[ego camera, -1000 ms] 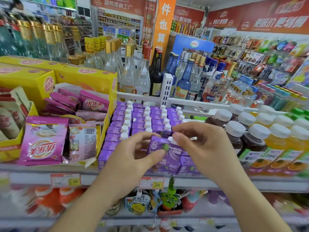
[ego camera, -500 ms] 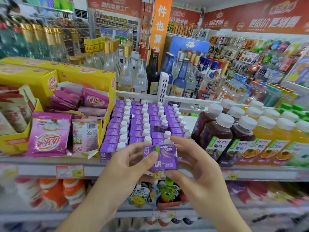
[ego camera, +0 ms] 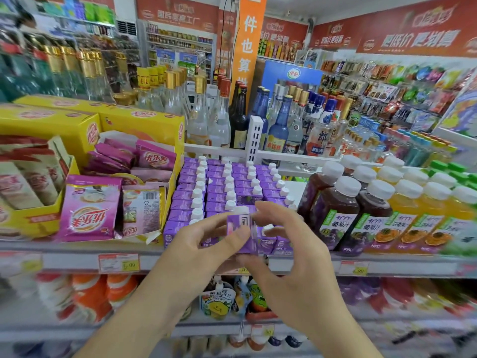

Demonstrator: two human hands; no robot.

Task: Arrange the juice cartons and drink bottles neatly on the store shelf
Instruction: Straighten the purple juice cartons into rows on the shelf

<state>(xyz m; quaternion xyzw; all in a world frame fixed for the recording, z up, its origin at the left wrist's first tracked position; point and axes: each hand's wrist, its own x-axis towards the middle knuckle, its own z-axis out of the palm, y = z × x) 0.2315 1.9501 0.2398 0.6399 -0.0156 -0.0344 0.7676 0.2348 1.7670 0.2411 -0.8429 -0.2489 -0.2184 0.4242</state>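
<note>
A small purple juice carton [ego camera: 240, 229] with a white cap is held in front of the shelf edge, turned partly sideways. My left hand [ego camera: 204, 251] grips it from the left with thumb and fingers. My right hand [ego camera: 291, 257] holds its right side and bottom, fingers curled loosely around it. Behind it, several rows of matching purple cartons [ego camera: 219, 187] fill the middle of the shelf [ego camera: 77, 257]. Dark grape juice bottles [ego camera: 333, 202] and orange juice bottles [ego camera: 418, 213] with white caps stand to the right.
Yellow display boxes with pink sachets [ego camera: 90, 210] sit left of the cartons. A white rail [ego camera: 284, 155] and divider [ego camera: 254, 135] close the back, with glass liquor bottles [ego camera: 222, 115] beyond. Pouch drinks [ego camera: 219, 298] fill the shelf below.
The carton has been lifted off the front row and rotated in both hands, its front label now turned away. The camera has tilted so the shelf sits lower in view.
</note>
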